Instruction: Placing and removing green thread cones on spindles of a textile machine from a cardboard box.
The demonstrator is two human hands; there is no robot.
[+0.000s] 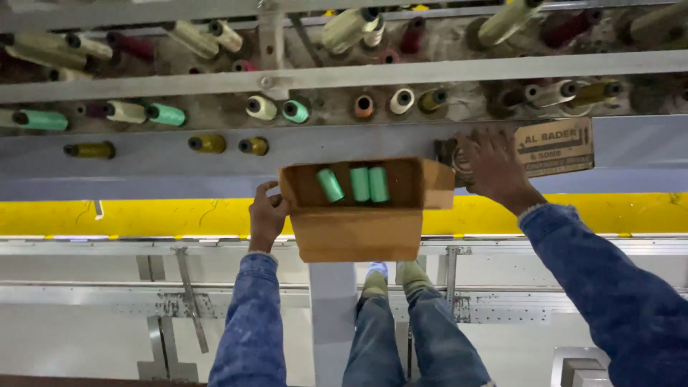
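Note:
My left hand (pixel 266 216) grips the left side of an open brown cardboard box (pixel 357 233), holding it up against a yellow machine beam (pixel 143 216). Three green thread spools (pixel 355 184) lie inside the box. My right hand (pixel 493 166) reaches forward past the box's right flap to a round fitting on the grey rail (pixel 449 154) and covers it; what the fingers hold is hidden. Both sleeves are blue denim.
Above the grey rail, racks carry several thread cones in green, cream, olive and dark red (pixel 166 114). A cardboard sign (pixel 555 147) hangs right of my right hand. My legs and shoes (pixel 394 279) stand below on a pale metal platform.

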